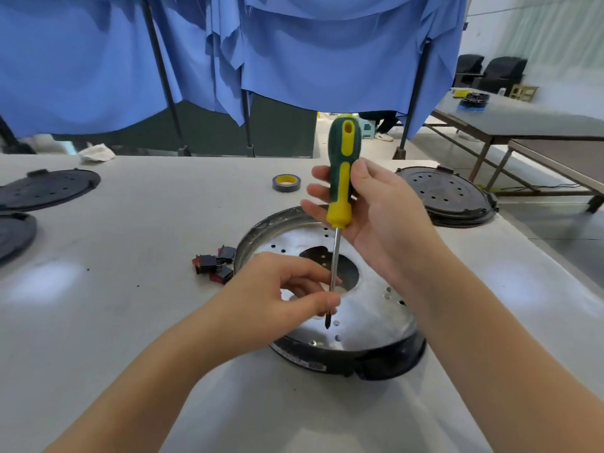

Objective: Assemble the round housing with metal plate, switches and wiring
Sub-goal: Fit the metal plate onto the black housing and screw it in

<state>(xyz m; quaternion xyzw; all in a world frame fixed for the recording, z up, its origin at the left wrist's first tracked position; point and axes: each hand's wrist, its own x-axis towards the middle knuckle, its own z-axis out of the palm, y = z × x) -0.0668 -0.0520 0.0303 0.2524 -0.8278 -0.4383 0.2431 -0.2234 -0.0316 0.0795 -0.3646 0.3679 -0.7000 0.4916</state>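
My left hand (287,289) pinches the shaft of the screwdriver (340,204) near its tip, steadying it over the plate (369,308). That plate already sits in the housing (385,358) on the bench (130,322), so I judge I'm at the screwing-down step; no screw shows. My right hand (369,204) holds the handle loosely, fingers nearly straight. The switches (214,264) lie loose just left of the housing, not yet fitted. Tape (286,182) waits farther back. I see no wiring.

Workshop or small assembly hall. Long pale table (130,223) carrying several round black housings (447,197), loose switches (214,264), tape roll (286,182). Blue cloth (294,50) hung on poles as partition; further work tables (523,122) beyond, concrete floor.
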